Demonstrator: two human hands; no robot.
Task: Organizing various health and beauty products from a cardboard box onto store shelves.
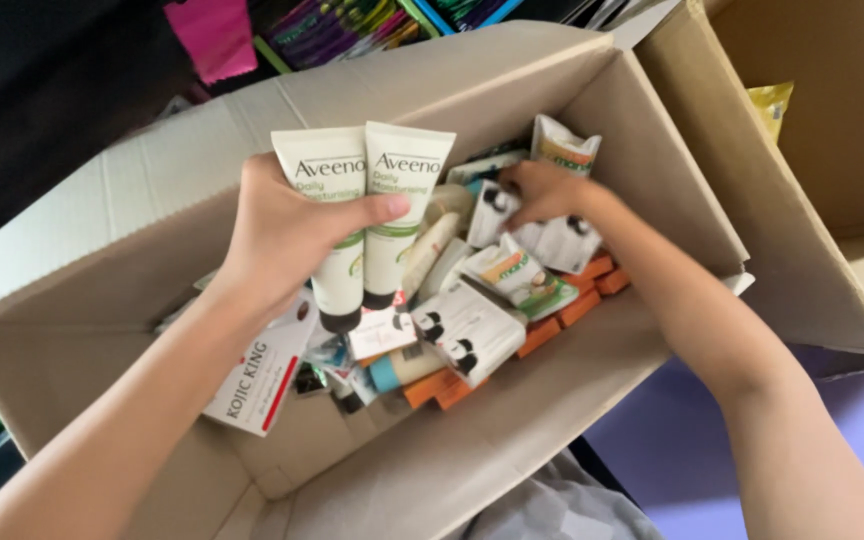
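The left hand is closed around two white tubes with dark caps, holding them side by side, caps pointing down, above the open cardboard box. The thumb lies across the fronts of both tubes and the other fingers wrap behind them, so the tubes are lifted clear of the heap below.

The right hand reaches deep into the far side of the same box, palm down, fingers curled onto a white sachet with black marks. Whether it is pinching the sachet or only pressing on it cannot be told, since the fingertips are hidden.

The box is filled with a loose pile of small packets. A green and white sachet lies in the middle, a white carton with black patches just in front of it, and orange bars run along the near side underneath. A flat white box with a red stripe leans against the near left wall, below the left wrist. A second cardboard box stands just beside the first, on the right, with something yellow inside.
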